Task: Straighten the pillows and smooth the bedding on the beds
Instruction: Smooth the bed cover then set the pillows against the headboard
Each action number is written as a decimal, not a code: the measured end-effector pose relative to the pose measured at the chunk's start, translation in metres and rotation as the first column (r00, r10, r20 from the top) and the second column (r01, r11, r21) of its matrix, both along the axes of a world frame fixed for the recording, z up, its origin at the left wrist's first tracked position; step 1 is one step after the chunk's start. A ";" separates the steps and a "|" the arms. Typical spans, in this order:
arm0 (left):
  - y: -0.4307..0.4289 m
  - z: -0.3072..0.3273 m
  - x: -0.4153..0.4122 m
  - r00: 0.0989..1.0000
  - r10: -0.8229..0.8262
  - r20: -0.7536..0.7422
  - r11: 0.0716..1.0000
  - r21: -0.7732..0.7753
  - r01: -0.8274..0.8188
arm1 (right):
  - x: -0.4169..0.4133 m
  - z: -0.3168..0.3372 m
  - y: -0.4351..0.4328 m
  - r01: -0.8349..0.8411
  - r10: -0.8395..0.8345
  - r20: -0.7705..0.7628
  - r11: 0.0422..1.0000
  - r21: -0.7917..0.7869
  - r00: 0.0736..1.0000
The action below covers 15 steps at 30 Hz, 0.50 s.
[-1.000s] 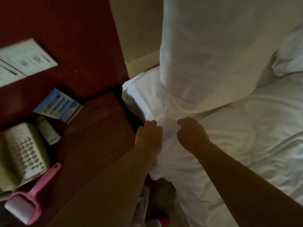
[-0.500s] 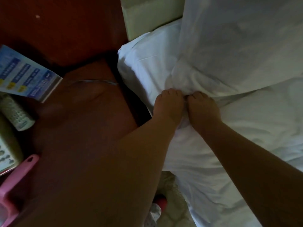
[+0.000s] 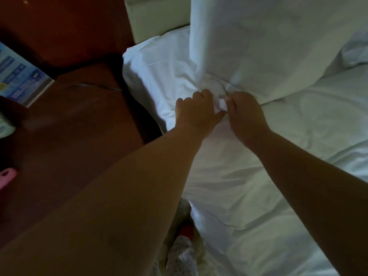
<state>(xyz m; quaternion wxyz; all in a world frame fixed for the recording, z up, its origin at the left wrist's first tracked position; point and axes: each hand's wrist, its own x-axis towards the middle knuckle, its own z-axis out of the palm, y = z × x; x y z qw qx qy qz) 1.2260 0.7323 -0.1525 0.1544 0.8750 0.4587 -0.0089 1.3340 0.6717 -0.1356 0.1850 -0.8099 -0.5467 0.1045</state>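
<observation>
A large white pillow [image 3: 258, 46] stands upright at the head of the bed, its lower edge bunched. Under it lies the white bedding [image 3: 288, 156], wrinkled, with a second pillow corner [image 3: 356, 50] at the far right. My left hand [image 3: 196, 112] and my right hand [image 3: 246, 116] sit side by side at the pillow's lower left corner, both pinching a small fold of white pillowcase fabric between them. Their fingertips are partly buried in the cloth.
A dark red-brown nightstand [image 3: 69, 126] runs along the bed's left side, holding a blue leaflet [image 3: 18, 76] and a pink handle [image 3: 7, 178] at the left edge. A pale headboard [image 3: 157, 18] stands behind the bed. A narrow gap separates nightstand and mattress.
My hands have slid slightly right along the pillow's lower edge and now pinch a fold of fabric between them. The view has shifted, pushing the leaflet farther left.
</observation>
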 end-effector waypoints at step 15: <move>-0.025 0.001 0.031 0.811 0.478 0.337 0.801 -0.546 -0.246 | 0.004 0.012 -0.018 -0.001 0.004 -0.086 0.999 0.044 0.996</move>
